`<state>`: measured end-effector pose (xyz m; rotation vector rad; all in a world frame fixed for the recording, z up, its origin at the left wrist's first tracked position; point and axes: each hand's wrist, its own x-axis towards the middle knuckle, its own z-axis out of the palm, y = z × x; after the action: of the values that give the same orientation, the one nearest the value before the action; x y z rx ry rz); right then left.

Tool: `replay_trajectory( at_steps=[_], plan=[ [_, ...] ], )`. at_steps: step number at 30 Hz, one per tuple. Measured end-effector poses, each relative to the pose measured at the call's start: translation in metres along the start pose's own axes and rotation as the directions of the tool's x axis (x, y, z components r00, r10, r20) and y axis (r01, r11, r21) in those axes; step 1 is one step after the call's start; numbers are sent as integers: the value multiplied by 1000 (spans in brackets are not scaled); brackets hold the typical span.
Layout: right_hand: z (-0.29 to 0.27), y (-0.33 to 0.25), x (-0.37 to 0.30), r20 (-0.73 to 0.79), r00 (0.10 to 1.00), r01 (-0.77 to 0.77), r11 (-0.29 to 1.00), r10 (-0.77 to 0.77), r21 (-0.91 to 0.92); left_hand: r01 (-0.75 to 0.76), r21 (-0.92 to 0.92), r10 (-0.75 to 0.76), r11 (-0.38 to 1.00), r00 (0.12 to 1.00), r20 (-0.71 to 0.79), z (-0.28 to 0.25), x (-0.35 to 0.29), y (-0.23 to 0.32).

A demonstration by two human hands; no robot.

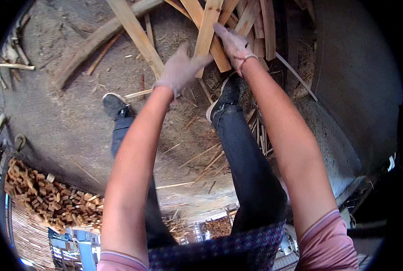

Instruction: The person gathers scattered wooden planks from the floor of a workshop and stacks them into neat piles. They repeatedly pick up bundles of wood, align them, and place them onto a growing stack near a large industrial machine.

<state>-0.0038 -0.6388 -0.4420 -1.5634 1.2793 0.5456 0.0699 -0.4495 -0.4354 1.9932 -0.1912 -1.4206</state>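
Note:
Both my hands wear pale work gloves, and both arms stretch forward over a pile of wooden planks. My left hand (179,71) is blurred, with thumb and fingers apart and nothing held. It hovers beside the lower end of a light flat plank (207,34). On that plank's other side is my right hand (234,44), its fingers stretched out and gripping nothing; I cannot tell whether it touches the wood. Another plank (137,37) slants down toward my left wrist. More boards (269,29) lean together beyond my right hand.
A rough log (100,43) lies on the dirty floor (52,113) at the far left. Thin sticks (206,165) are scattered around my feet. A heap of small wood blocks (57,198) is at the lower left. A grey sheet-like surface (357,81) borders the right side.

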Motion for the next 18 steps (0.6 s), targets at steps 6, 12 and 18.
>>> replay_trajectory(
  at_steps=[6, 12, 18],
  plan=[
    [27, -6, -4, 55, 997, 31, 925, -56, 380, -93, -147, 109, 985, 988, 107, 21, 59, -14],
    [103, 18, -112, 79, 997, 0, 998, -5, 60, 112, -408, -124, 906, 992, -3, 17, -70, -88],
    [138, 45, -81, 95, 859, 507, 807, -504, -302, 190, -559, -376, 807, 895, -239, -16, -83, -140]
  ],
)
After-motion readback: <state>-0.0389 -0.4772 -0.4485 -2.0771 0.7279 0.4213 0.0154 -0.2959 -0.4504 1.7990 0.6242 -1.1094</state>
